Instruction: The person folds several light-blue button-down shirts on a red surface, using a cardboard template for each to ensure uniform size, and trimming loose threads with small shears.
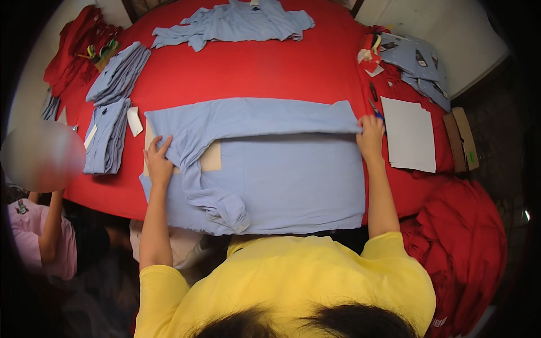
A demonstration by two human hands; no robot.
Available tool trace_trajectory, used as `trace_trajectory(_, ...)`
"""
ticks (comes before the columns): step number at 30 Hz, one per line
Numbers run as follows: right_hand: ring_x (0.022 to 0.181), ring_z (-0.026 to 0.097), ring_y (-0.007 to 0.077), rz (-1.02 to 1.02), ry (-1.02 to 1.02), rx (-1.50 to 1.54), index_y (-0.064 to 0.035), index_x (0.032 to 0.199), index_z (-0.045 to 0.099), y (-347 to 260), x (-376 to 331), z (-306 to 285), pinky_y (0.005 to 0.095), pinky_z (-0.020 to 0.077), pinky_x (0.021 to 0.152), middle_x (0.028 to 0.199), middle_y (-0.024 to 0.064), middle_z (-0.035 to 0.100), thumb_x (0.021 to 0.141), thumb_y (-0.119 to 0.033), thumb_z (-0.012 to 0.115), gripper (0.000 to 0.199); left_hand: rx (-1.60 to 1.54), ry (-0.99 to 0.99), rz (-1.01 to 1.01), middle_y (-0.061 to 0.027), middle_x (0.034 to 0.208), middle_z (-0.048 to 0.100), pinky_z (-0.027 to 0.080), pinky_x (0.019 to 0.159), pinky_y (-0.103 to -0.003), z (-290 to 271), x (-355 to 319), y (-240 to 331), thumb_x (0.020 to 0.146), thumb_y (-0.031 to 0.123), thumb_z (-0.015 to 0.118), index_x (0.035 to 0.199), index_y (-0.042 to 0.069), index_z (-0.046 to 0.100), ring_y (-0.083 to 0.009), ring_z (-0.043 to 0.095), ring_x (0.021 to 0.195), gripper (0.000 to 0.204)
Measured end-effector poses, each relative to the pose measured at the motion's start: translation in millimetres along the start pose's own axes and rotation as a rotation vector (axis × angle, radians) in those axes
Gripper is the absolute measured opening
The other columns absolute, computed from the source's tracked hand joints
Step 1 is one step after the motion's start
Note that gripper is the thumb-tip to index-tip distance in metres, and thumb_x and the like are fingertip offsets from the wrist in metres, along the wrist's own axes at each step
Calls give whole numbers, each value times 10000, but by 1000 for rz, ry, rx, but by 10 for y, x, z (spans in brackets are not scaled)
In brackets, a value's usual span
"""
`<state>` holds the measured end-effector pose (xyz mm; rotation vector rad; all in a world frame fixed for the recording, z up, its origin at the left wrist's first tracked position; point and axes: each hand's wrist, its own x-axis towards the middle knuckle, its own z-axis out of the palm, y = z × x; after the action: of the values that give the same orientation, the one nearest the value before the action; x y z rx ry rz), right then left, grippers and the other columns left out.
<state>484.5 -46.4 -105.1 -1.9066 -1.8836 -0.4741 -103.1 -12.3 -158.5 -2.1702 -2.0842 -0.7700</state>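
A light blue shirt [293,180] lies spread on the table in front of me, its far side folded inward in a long strip. One sleeve [217,205] trails toward me and ends in a bunched cuff. Beige card [211,156] shows beneath the fold at the left. My left hand [160,164] rests on the shirt and card at the left end, fingers apart. At the opposite end, my right hand [371,137] pinches the corner of the folded strip.
Folded blue shirts [107,138] are stacked at the left, beside a seated person in pink [42,236]. Another blue shirt [236,25] lies at the far edge. White sheets [408,132], scissors [376,110] and bagged shirts [414,56] are at the right. Red cloth [462,242] heaps at the near right.
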Motion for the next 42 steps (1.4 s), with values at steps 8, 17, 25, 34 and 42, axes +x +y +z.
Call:
trace_trajectory(8,1193,447,331,200,106,320,-47,998,578,4,-216,-142,517,340,991,1177,116,563,787,27,593,224,-35,-217,149,-41,1477,374,171,1116,-586,-216,42,-43,736,308,721,1379,277,493,-308,309,1373,683)
trace_trajectory(17,1426,213,324,135,-267,-140,-210,1486,300,-330,20,556,594,114,1125,1549,121,240,940,-590,361,668,28,-186,137,-34,1486,364,166,1131,-570,-191,-120,-54,715,328,718,1381,275,492,-277,296,1391,705)
trace_trajectory(25,1312,369,363,46,-37,9,-95,1278,544,-1242,-169,316,568,249,1074,1370,177,470,889,-331,579,456,39,-93,171,-28,1483,371,173,1126,-575,-150,-84,-111,693,308,712,1363,271,508,-283,300,1385,702)
trace_trajectory(34,1055,500,374,-448,-560,489,-123,1364,453,-3352,-1244,-545,409,440,907,1188,197,515,762,-70,662,639,-299,-7,390,-51,1193,603,348,1070,-444,-129,-120,-170,708,100,675,1082,94,652,-273,497,1220,375)
trace_trajectory(42,967,545,198,303,-558,706,-78,1306,505,-2393,-1310,-816,295,469,810,1170,108,548,808,-47,583,505,-493,29,341,-77,1059,633,417,949,-418,-203,-147,-177,678,-12,618,828,49,498,-304,545,1117,201)
